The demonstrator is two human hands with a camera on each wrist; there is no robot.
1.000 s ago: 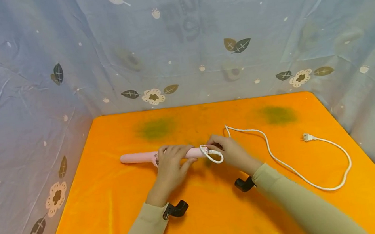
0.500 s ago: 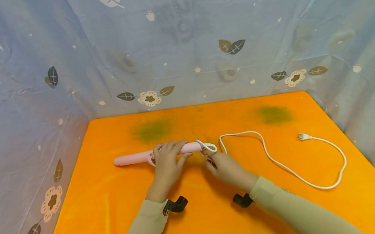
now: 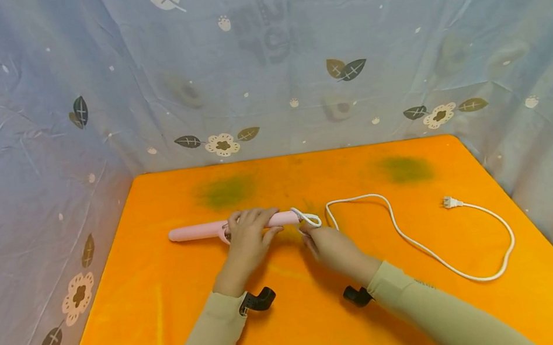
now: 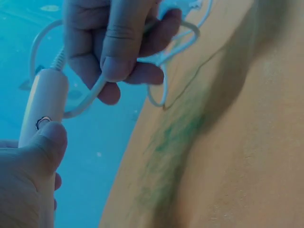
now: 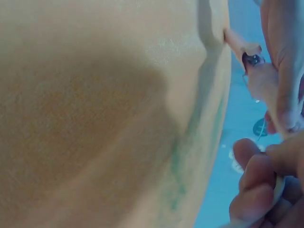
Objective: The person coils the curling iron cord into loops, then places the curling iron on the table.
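A pink curling iron [image 3: 197, 232] lies crosswise above the orange table, its barrel pointing left. My left hand [image 3: 248, 238] grips its handle, fingers over the top and thumb on the near side. In the left wrist view, that thumb rests just below a round button [image 4: 43, 122] on the handle. A white cord [image 3: 309, 217] loops around the handle's right end. My right hand [image 3: 337, 246] pinches this cord just right of the handle, thumb against curled fingers. The rest of the cord trails right to a two-pin plug [image 3: 452, 202].
An orange cloth covers the table [image 3: 299, 334], with greenish patches [image 3: 406, 169] toward its back. Patterned blue-grey curtains [image 3: 263, 80] hang behind and at both sides. Black wrist mounts [image 3: 260, 300] stick out from both sleeves.
My right hand has moved from the handle's end toward the near side, drawing the cord with it. The cord loop now sits higher at the handle's end. My left hand keeps its grip.
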